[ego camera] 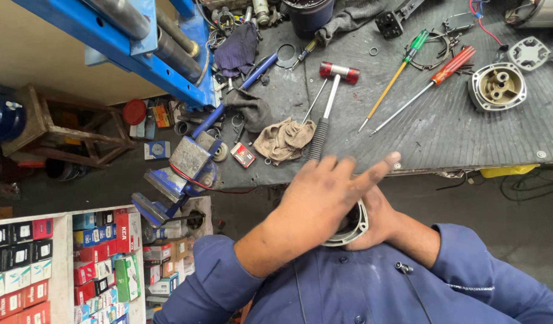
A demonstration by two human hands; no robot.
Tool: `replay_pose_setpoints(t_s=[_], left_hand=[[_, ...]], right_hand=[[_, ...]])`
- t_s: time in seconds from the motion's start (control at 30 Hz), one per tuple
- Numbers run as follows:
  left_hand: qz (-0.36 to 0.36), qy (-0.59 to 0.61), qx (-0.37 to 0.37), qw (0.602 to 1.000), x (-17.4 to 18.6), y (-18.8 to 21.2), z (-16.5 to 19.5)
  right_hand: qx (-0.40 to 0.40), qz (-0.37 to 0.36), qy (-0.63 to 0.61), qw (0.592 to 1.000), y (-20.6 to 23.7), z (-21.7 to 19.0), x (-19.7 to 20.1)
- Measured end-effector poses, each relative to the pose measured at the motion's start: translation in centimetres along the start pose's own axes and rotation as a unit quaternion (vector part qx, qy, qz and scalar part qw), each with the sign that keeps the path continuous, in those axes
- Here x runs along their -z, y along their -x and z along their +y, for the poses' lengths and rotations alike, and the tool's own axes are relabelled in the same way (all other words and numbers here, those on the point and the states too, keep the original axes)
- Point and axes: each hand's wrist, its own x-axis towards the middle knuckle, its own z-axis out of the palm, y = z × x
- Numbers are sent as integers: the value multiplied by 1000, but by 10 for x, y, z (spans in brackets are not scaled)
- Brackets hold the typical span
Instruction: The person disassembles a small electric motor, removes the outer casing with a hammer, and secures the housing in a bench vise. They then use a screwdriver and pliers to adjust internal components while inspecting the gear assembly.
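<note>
Both hands work close to the chest, below the workbench edge. Right hand grips a round metal housing ring from beneath; left hand lies flat and open across its face. Seating step judged underway; even pressure required.

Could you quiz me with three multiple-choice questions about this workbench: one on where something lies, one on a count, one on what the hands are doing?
1. Where does the mallet lie?
A. on the bench
B. on the floor
C. in the vise

2. How many screwdrivers lie right of the mallet?
A. one
B. two
C. four

3. What does the left hand do?
A. presses flat over a metal ring
B. hangs free
C. grips a screwdriver

Answers: A, it rests on the bench; B, a green-handled screwdriver and a red-handled screwdriver; A, its palm covers the metal ring, the right hand beneath.
</note>
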Motion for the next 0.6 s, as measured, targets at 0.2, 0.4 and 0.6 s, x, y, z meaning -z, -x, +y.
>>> replay_pose_setpoints(t_s=[0.2,0.4,0.6], left_hand=[[-27,106,18,994,0,8,-11],[-24,113,25,993,-6,11,-13],[-25,107,43,993,-9,16,-9]], right_hand=[[49,43,65,996,-4,-2,2],[43,19,22,999,-3,-1,-3],[32,24,42,998,-2,1,-5]])
